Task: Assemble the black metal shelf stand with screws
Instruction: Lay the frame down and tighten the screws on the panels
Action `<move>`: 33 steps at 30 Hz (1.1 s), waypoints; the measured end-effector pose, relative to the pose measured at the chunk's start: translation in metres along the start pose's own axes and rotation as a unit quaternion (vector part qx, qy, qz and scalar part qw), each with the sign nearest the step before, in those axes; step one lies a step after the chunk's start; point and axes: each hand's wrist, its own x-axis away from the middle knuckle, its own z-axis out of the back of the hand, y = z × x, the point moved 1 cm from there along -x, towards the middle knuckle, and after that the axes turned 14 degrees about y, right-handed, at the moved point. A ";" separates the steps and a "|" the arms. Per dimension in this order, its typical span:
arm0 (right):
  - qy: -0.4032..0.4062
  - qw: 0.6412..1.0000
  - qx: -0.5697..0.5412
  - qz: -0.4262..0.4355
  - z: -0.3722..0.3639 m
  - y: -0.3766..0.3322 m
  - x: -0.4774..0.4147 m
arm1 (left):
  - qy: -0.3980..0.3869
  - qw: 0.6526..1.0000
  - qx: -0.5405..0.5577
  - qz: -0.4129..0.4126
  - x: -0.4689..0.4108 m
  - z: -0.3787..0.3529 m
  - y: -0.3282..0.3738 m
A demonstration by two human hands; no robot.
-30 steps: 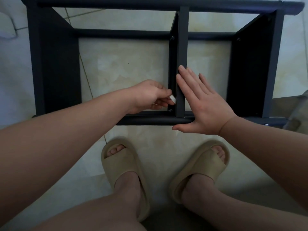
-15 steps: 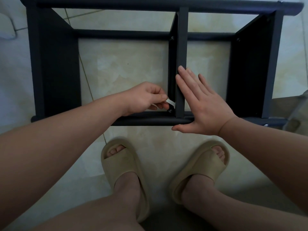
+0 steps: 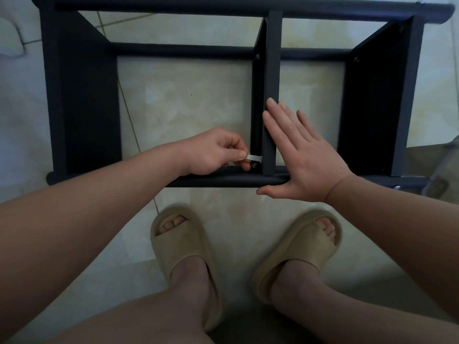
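Tile floor (image 3: pixel 186 108) under the shelf stand (image 3: pixel 79 95). Just left of its middle bar (image 3: pixel 272 70) your left hand (image 3: pixel 213 152) pinches a wrench (image 3: pixel 253 158) by the screw (image 3: pixel 254 165); right hand (image 3: pixel 305 157) lies open, flat on that bar. Seat the wrench square, short turns

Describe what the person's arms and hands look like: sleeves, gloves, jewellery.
Both arms are bare up to the frame edge: no sleeve shows on the left forearm or the right forearm. The left hand and right hand wear no gloves, and no ring, watch or bracelet is visible.
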 end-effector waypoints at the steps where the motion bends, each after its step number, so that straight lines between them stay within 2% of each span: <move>1: 0.003 1.000 -0.001 0.000 0.000 0.000 0.000 | -0.002 1.000 -0.005 -0.004 0.000 0.000 0.000; 20: 0.004 1.000 -0.004 -0.005 0.000 0.000 0.000 | -0.032 0.996 -0.082 -0.025 0.002 -0.006 0.000; 26: 0.002 1.000 0.000 -0.002 0.000 0.000 0.000 | 0.010 0.993 -0.120 -0.019 -0.003 0.002 -0.002; 33: -0.005 1.000 -0.003 -0.002 0.000 0.000 0.000 | 0.056 0.985 -0.146 -0.074 -0.009 0.001 0.011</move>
